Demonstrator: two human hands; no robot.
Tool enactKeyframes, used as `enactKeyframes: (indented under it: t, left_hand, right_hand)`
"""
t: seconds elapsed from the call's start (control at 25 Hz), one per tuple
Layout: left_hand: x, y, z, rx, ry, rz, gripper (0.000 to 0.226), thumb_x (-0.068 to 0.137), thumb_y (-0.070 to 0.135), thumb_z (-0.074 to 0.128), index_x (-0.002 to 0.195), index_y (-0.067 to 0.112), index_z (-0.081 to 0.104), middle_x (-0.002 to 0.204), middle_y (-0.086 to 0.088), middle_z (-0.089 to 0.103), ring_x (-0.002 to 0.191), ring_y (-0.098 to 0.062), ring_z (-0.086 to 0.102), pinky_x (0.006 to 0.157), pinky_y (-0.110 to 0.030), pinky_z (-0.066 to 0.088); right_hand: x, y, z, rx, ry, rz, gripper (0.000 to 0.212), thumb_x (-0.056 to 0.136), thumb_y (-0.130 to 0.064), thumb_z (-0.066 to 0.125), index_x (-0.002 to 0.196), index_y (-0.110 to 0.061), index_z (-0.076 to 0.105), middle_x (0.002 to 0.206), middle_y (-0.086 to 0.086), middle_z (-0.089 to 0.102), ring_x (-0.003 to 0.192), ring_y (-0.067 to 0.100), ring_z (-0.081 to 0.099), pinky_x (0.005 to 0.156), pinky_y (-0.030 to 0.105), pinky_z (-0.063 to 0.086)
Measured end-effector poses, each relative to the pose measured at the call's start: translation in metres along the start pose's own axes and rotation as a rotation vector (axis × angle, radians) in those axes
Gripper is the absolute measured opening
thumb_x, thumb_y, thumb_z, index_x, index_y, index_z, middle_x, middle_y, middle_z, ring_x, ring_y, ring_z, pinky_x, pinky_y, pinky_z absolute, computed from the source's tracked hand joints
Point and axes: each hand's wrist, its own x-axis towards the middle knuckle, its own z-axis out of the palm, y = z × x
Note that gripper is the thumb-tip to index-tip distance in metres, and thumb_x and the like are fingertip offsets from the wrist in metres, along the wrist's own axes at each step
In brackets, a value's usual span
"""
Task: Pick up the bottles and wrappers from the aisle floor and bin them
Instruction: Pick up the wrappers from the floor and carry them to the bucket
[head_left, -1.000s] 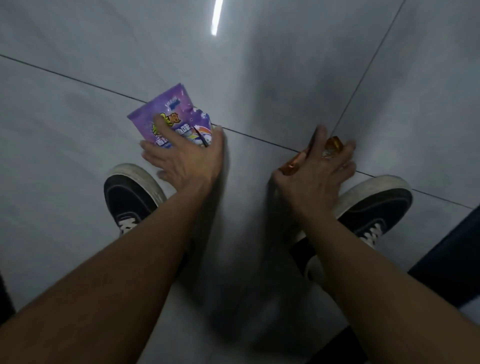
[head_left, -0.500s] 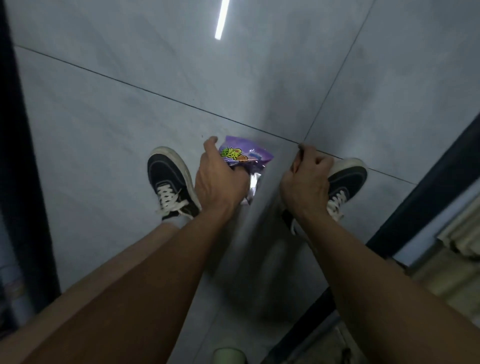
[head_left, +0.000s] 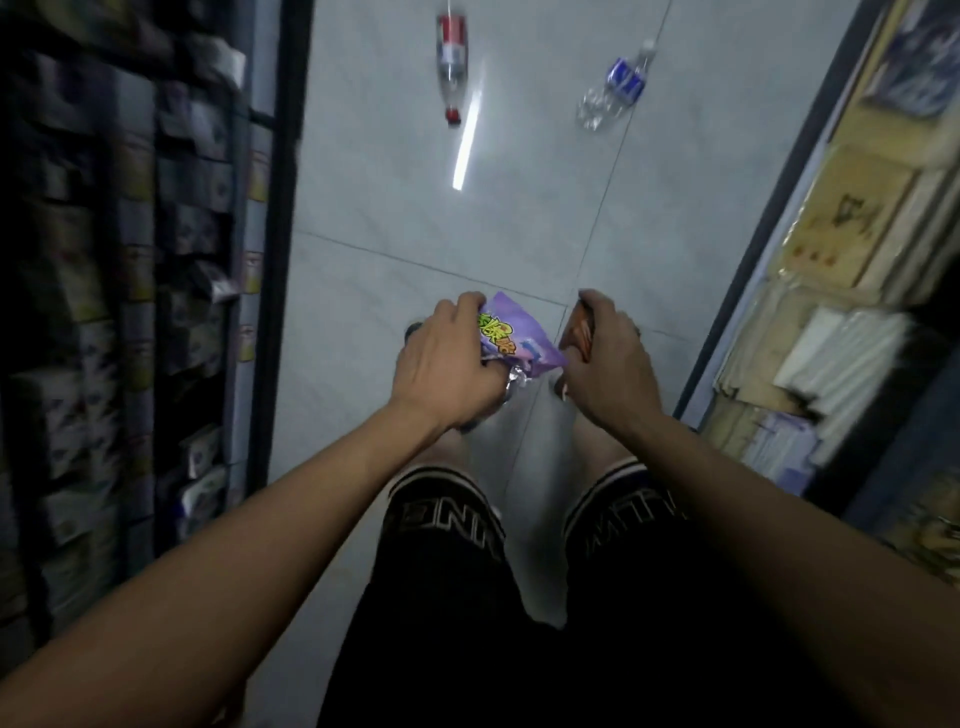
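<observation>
Holding wrappers: both hands are raised above the aisle floor (head_left: 395, 228), each with a wrapper in it.
Purple wrapper: the purple wrapper (head_left: 511, 338) is in the left hand (head_left: 449, 364), fingers (head_left: 470, 304) curled over its top edge, its silver inside showing at the bottom.
Brown wrapper: the brown wrapper (head_left: 579, 330) is gripped in the right hand (head_left: 608, 364), fingers clenched around it; most of it is hidden behind the hand.
Red-label bottle: a clear bottle with a red label and cap (head_left: 451, 65) lies on the floor further up the aisle, left of centre.
Blue-label bottle: a clear bottle with a blue label (head_left: 615, 85) lies on the floor to its right, well apart from it.
Shelves: stocked shelves on the left (head_left: 130, 260) and on the right (head_left: 841, 270) flank the aisle, both blurred.
Legs: black shorts (head_left: 441, 519) below the hands.
</observation>
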Motion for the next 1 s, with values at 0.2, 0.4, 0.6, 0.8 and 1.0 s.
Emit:
enactKeyframes:
  t: [0.2,0.4,0.6,0.8,1.0]
  left_hand:
    - [-0.063,0.016,-0.091,0.126,0.116,0.156,0.078,0.073,0.053,0.060,0.142,0.024,0.040,0.120,-0.009,0.056,0.107,-0.034,0.059,0.084,-0.040,0.048]
    - [-0.090,-0.003,-0.132,0.266,0.093,0.350,0.072,0.076,0.053,0.059,0.139,0.023,0.041,0.113,-0.007,0.055,0.097,-0.032,0.059,0.079,-0.040,0.051]
    - [-0.116,-0.042,-0.171,0.383,0.023,0.540,0.071,0.079,0.056,0.058,0.140,0.024,0.039,0.113,-0.003,0.053,0.093,-0.024,0.057,0.078,-0.041,0.054]
    - [-0.138,-0.040,-0.178,0.542,-0.089,0.677,0.065,0.082,0.059,0.058,0.134,0.023,0.043,0.108,-0.003,0.054,0.087,-0.024,0.056,0.075,-0.040,0.054]
    - [-0.171,-0.006,-0.143,0.704,-0.182,0.960,0.073,0.078,0.074,0.044,0.129,0.022,0.046,0.109,-0.006,0.056,0.089,-0.028,0.058,0.074,-0.040,0.050]
  right_hand:
    - [-0.074,-0.057,-0.063,-0.098,0.082,-0.154,0.064,0.092,-0.027,0.060,0.149,-0.030,0.032,0.125,0.008,0.052,0.102,0.033,0.060,0.082,0.047,0.054]
    - [-0.131,-0.092,-0.061,-0.072,0.210,-0.065,0.065,0.091,-0.032,0.060,0.147,-0.036,0.028,0.125,0.003,0.051,0.101,0.030,0.061,0.085,0.054,0.055]
    - [-0.194,-0.111,-0.013,0.035,0.262,0.064,0.064,0.094,-0.034,0.058,0.148,-0.037,0.025,0.132,0.004,0.049,0.110,0.030,0.059,0.087,0.053,0.056]
    - [-0.276,-0.107,0.033,0.266,0.407,0.307,0.061,0.095,-0.031,0.058,0.149,-0.036,0.027,0.141,0.005,0.048,0.119,0.032,0.057,0.098,0.048,0.050]
    - [-0.359,-0.089,0.087,0.483,0.611,0.515,0.060,0.096,-0.029,0.058,0.149,-0.035,0.030,0.146,0.005,0.047,0.124,0.032,0.055,0.101,0.045,0.048]
